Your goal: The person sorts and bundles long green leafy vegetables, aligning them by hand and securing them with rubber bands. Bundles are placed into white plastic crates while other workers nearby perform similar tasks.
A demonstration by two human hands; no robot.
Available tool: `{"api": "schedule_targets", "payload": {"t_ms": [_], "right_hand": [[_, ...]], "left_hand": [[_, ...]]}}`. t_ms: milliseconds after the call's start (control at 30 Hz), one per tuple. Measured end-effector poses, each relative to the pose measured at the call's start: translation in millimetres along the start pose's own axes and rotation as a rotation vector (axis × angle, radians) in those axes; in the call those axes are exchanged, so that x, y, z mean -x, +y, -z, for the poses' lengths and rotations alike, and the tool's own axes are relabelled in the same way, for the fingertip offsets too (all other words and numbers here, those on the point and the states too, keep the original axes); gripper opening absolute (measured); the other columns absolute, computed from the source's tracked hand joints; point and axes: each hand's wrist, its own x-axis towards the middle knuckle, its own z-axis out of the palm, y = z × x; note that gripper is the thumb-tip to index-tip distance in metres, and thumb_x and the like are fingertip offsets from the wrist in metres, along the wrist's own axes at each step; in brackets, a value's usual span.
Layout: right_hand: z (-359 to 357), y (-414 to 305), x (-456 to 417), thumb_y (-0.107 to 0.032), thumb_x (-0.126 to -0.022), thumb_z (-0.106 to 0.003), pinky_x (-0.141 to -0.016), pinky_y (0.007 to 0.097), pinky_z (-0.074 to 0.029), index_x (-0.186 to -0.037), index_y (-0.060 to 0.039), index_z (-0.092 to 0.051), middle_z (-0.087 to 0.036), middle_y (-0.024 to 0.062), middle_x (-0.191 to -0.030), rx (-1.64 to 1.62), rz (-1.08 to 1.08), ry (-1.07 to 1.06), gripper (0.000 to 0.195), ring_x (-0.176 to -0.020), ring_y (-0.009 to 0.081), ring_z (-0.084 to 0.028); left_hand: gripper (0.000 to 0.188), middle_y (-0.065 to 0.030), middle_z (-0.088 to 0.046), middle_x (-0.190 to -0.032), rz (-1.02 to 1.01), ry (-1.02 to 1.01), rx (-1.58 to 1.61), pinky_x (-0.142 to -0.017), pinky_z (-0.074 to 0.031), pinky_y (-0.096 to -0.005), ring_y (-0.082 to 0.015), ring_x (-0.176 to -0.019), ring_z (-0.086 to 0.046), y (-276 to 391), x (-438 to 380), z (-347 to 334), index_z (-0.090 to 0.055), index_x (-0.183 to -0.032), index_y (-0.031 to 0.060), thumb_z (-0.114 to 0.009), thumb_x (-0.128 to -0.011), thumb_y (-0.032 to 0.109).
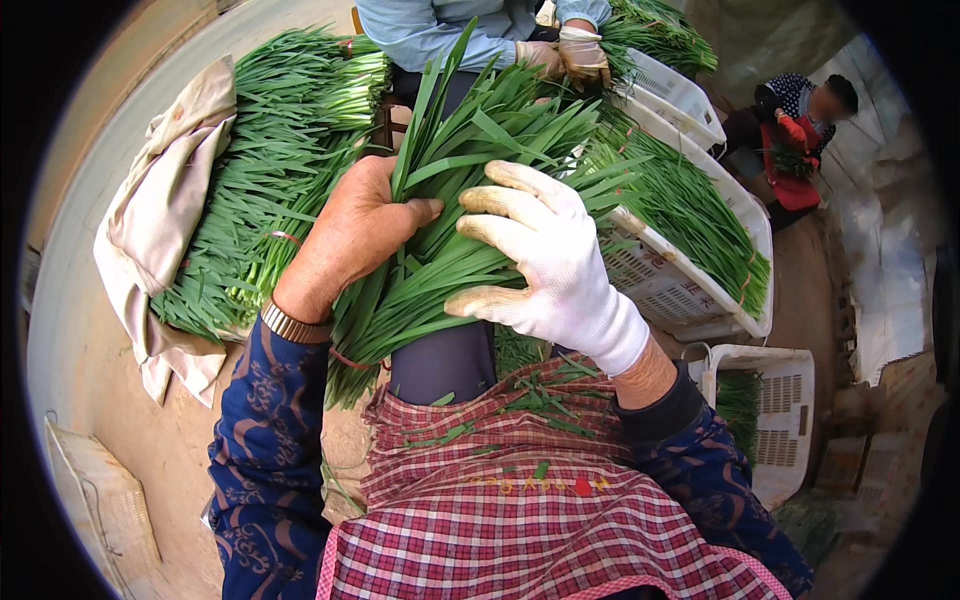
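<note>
A bundle of long flat green leaves, likely garlic chives (pixel 442 277), lies across my knees with a red band round its lower left part. My bare left hand (pixel 367 225), a metal watch band at its wrist, grips the leaves, the thumb on top. Over the right side of the bundle is my right hand (pixel 540 247) in a white knitted glove with soiled fingertips; its fingers are spread and touch or hover at the leaves, with none closed in them. Cut leaf bits are scattered on my red checked apron (pixel 480 525).
A large stack of banded chives (pixel 277 165) lies at the left beside a beige cloth (pixel 169 187). White plastic crates (pixel 757 300) with chives stand at the right, another crate (pixel 795 450) below. A gloved co-worker (pixel 450 30) sits opposite; another person (pixel 802 142) sits farther right.
</note>
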Motion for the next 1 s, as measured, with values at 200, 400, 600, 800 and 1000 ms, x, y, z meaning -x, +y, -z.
{"api": "schedule_targets", "payload": {"t_ms": [200, 400, 600, 800, 1000], "right_hand": [[-13.7, 11.6, 36.4, -0.016, -0.063, -0.075, -0.089, 0.0411, -0.045, -0.112, -0.0084, -0.064, -0.062, 0.0043, -0.083, 0.408, -0.152, -0.396, 0.051, -0.082, 0.0253, -0.062], [-6.9, 4.5, 44.1, -0.012, -0.063, -0.069, -0.069, 0.0389, -0.047, -0.097, -0.0073, -0.064, -0.058, 0.0049, -0.074, 0.319, -0.179, -0.415, 0.034, -0.074, 0.0254, -0.060], [8.1, -21.1, 52.5, -0.013, -0.067, -0.067, -0.066, 0.0354, -0.046, -0.098, -0.0025, -0.066, -0.056, 0.0041, -0.071, 0.342, -0.050, -0.413, 0.032, -0.067, 0.0220, -0.059], [12.9, -28.3, 62.5, -0.017, -0.077, -0.060, -0.063, 0.0335, -0.044, -0.097, 0.0015, -0.068, -0.057, 0.0031, -0.068, 0.322, 0.034, -0.357, 0.029, -0.064, 0.0184, -0.059], [20.3, -27.1, 33.4, -0.010, -0.070, -0.063, -0.069, 0.0343, -0.047, -0.107, 0.0023, -0.069, -0.064, 0.0074, -0.086, 0.327, 0.159, -0.179, 0.040, -0.068, 0.0190, -0.057]], "left_hand": [[0.027, -0.0059, -0.072, -0.099, 0.102, -0.012, 0.221, -0.074, -0.056, -0.0270, -0.0111, -0.080, -0.066, 1.4, -3.0, 9.0, -0.066, -0.116, -0.0036, -0.065, -0.090, 0.002], [0.071, -0.0192, -0.055, -0.134, -0.217, 0.227, -0.429, -0.102, -0.046, -0.0384, -0.0272, -0.120, -0.057, -6.2, 11.0, -5.5, -0.054, -0.133, -0.0019, -0.087, -0.075, 0.024], [0.032, -0.0077, -0.073, -0.098, -0.151, 0.369, -0.003, -0.083, -0.053, -0.0283, -0.0146, -0.087, -0.067, -23.9, 8.4, 9.8, -0.064, -0.112, -0.0054, -0.064, -0.080, -0.008], [0.028, -0.0075, -0.073, -0.098, -0.084, 0.429, 0.183, -0.078, -0.055, -0.0280, -0.0137, -0.082, -0.068, -23.2, 31.2, 26.0, -0.067, -0.109, -0.0030, -0.066, -0.081, -0.009], [0.023, -0.0028, -0.073, -0.092, -0.087, 0.414, 0.149, -0.074, -0.053, -0.0260, -0.0103, -0.079, -0.066, -3.8, 50.2, 18.8, -0.071, -0.103, 0.0008, -0.069, -0.081, -0.007]]}}
